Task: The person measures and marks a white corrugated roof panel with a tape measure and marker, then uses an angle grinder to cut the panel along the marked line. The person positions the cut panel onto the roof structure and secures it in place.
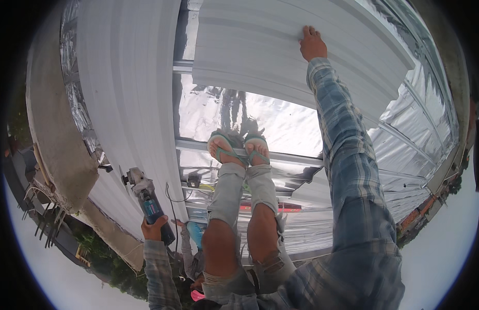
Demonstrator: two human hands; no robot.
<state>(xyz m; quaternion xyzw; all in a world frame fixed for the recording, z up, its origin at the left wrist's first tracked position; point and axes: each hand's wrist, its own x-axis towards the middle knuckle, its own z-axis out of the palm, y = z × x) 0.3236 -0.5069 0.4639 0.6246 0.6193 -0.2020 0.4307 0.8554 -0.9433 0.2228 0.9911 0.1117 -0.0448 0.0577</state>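
Note:
My left hand (154,228) is closed around the body of an angle grinder (149,204), teal and dark with a grey metal head. Its disc stands edge-on, close to a long pale ribbed roofing sheet (128,98) on my left. My right arm reaches far forward. On a second, shorter roofing sheet (250,54), my right hand (313,45) presses with bent fingers, seemingly gripping a rib. That sheet lies slanted across the metal battens. Between the two sheets a strip of shiny foil (250,111) shows.
My sandalled feet (239,147) stand by a metal batten (291,158). A dark cable (173,199) loops near the grinder. Behind my legs lie a red level-like bar (270,207) and another person's arm (187,248). A concrete ledge (59,134) borders the roof at left.

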